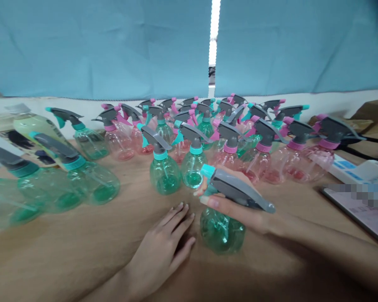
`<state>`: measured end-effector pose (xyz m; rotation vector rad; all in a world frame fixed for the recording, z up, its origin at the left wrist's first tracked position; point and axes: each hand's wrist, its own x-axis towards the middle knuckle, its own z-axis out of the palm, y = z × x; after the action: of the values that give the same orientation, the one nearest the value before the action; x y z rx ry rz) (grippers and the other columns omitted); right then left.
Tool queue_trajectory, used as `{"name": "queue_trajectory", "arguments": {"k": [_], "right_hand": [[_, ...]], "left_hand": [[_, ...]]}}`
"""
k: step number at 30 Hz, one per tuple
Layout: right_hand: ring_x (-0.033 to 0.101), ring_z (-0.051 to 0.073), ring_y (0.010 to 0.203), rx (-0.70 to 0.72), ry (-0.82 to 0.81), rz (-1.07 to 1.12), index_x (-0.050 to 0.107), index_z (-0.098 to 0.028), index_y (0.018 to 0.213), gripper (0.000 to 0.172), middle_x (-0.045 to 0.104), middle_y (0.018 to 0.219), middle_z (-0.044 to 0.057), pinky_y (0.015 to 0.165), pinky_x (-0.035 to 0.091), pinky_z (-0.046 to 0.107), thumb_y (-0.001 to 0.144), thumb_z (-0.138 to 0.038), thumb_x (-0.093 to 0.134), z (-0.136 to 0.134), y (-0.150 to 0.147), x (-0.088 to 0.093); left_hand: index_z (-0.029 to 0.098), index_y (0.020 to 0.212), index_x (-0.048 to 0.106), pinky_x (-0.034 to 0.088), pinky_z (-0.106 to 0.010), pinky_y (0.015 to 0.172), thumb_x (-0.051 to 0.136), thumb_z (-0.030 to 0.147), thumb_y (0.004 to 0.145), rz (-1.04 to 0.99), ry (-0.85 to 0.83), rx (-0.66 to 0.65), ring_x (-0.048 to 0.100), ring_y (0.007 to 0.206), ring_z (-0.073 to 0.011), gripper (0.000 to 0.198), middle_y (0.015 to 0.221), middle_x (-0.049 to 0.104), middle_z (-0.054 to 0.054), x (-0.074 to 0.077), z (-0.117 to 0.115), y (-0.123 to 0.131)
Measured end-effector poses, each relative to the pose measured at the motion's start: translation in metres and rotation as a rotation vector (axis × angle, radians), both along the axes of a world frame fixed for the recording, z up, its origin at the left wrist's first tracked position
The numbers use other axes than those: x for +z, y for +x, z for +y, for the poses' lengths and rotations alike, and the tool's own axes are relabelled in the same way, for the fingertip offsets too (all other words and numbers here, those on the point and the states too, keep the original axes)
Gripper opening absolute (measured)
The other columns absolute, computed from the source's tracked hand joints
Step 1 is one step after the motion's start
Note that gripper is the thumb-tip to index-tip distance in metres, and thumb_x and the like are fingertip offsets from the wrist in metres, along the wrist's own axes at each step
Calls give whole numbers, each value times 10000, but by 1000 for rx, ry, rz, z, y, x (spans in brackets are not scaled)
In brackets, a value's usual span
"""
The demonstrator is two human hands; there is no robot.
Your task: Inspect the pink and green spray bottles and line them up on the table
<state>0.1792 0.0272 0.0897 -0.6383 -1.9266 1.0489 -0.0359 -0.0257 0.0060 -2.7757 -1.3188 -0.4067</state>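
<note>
My right hand (239,209) is wrapped round the neck of a green spray bottle (222,230) with a grey trigger head and teal nozzle, which stands on the brown table (82,243) in front of me. My left hand (164,247) lies flat on the table just left of that bottle, fingers stretched out, holding nothing. Behind them stand two more green spray bottles (165,172), close together.
Several green and pink spray bottles (233,142) crowd the back of the table, with more green ones (88,176) at the left. A pale bottle with a label (34,130) lies far left. Papers and a white box (362,184) sit at the right. Blue curtains hang behind.
</note>
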Motion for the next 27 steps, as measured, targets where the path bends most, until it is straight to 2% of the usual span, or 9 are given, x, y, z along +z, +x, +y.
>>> {"name": "queue_trajectory", "arguments": {"k": [4, 10, 15, 20, 24, 27], "right_hand": [[444, 98, 536, -6, -56, -24, 532, -227, 862, 130, 486, 663, -51, 520, 403, 236, 806, -276, 640, -2, 1, -3], [527, 110, 542, 50, -92, -2, 576, -246, 1074, 222, 559, 669, -47, 674, 519, 292, 859, -298, 587, -2, 2, -11], [601, 128, 610, 73, -72, -18, 577, -248, 1173, 304, 631, 729, -23, 619, 536, 269, 870, -229, 559, -1, 2, -9], [620, 129, 628, 104, -117, 21, 585, -250, 1158, 295, 674, 834, -2, 592, 545, 265, 866, -218, 558, 0, 2, -10], [648, 127, 733, 114, -171, 94, 587, -211, 1076, 233, 673, 1024, 39, 676, 552, 276, 847, -193, 547, -1, 0, -11], [630, 115, 705, 119, -179, 107, 592, -218, 1062, 209, 669, 994, 31, 726, 552, 292, 855, -214, 556, 0, 0, -12]], "left_hand": [[138, 1314, 521, 426, -446, 1017, 479, 289, 966, -14, 2, -4, 474, 1273, -273, 382, 1370, 532, -116, -2, 1, -1], [147, 1335, 504, 411, -453, 1028, 485, 285, 963, 0, -10, -3, 443, 1298, -270, 398, 1397, 505, -109, -2, 0, -1], [146, 1323, 514, 409, -449, 1031, 476, 285, 966, -1, -5, -2, 441, 1300, -265, 385, 1398, 504, -105, 0, 0, -1], [135, 1351, 481, 397, -440, 1042, 472, 289, 968, 3, 3, -8, 421, 1314, -260, 413, 1412, 488, -108, -1, 1, -2], [151, 1342, 492, 396, -441, 1043, 464, 288, 970, -14, -3, -7, 435, 1304, -261, 397, 1404, 499, -100, -2, 1, -1], [158, 1334, 501, 395, -438, 1044, 460, 291, 973, -22, -8, 0, 434, 1305, -263, 387, 1394, 511, -97, -1, 1, 0]]}}
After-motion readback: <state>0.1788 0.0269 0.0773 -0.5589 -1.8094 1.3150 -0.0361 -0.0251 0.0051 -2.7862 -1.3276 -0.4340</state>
